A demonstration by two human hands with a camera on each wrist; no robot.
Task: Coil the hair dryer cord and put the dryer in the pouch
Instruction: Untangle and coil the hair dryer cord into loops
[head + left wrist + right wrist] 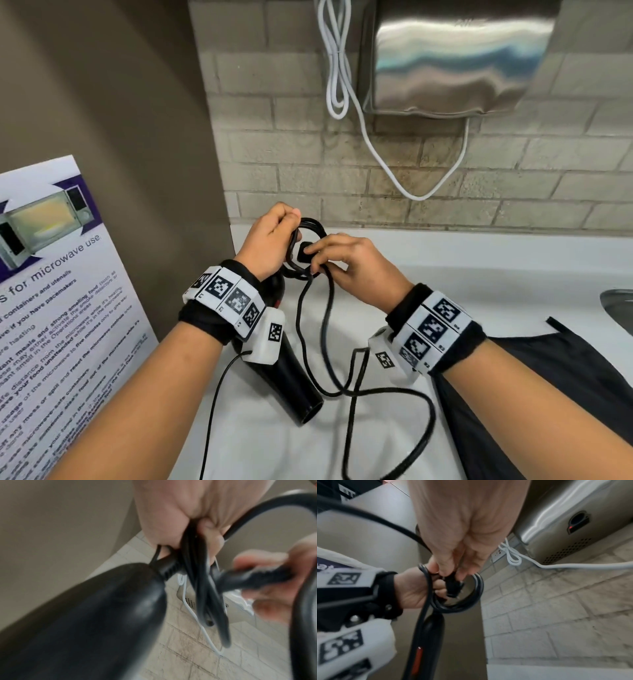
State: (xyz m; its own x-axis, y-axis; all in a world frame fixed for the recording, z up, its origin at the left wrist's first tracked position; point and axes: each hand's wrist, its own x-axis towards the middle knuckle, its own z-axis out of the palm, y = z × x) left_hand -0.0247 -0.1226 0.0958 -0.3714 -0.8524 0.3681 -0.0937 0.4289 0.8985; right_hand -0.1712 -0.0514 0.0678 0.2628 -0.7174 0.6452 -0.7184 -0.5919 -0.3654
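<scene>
Your left hand (270,236) grips the cord (310,246) loops so the coil keeps its shape; your right hand (352,263) fingers pinch the plug (303,251), feeding slack; the pouch (548,394) waits alongside on the counter (479,281).

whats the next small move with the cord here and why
Probably lay another loop onto the bundle: the left hand grips a few coils of the cord, the right hand pinches the plug, and much slack lies on the counter.

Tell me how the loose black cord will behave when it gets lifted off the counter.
The cord probably hangs limp: its slack snakes in curves. It holds rounded loops in the left hand, so likely springy, and may uncoil if released.
</scene>
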